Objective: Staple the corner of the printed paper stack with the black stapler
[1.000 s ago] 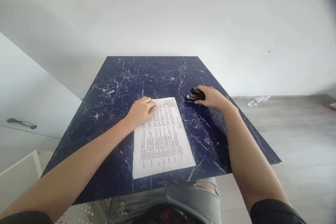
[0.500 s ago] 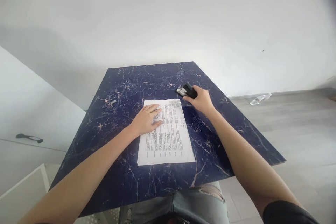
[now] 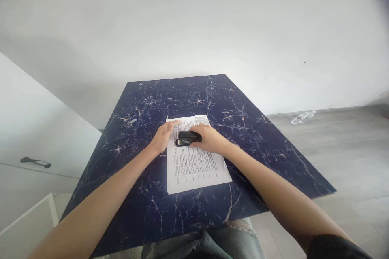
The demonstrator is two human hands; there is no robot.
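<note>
A printed sheet of paper [image 3: 197, 170], perhaps a stack, lies on the dark blue marbled table [image 3: 146, 210]. My left hand [image 3: 163, 135] is turned on its side at the paper's upper left edge, closed around that edge, with its fingertips over the top left corner. My right hand [image 3: 209, 137] is wrapped around the rear of a black stapler [image 3: 186, 138]. The stapler's front end points left toward my left hand, above the upper middle of the page. Whether it touches the paper I cannot tell.
A small grey strip [image 3: 133, 121], perhaps staples, lies at the table's left. A clear plastic bottle [image 3: 303, 117] is on the floor to the right. The white wall [image 3: 194, 28] stands behind the table. A dark handle [image 3: 35, 162] is at far left.
My right hand has brought the stapler left and nearer, from beyond the paper to over it. My left hand has gone from flat on the page to its edge. The paper has turned slightly.
</note>
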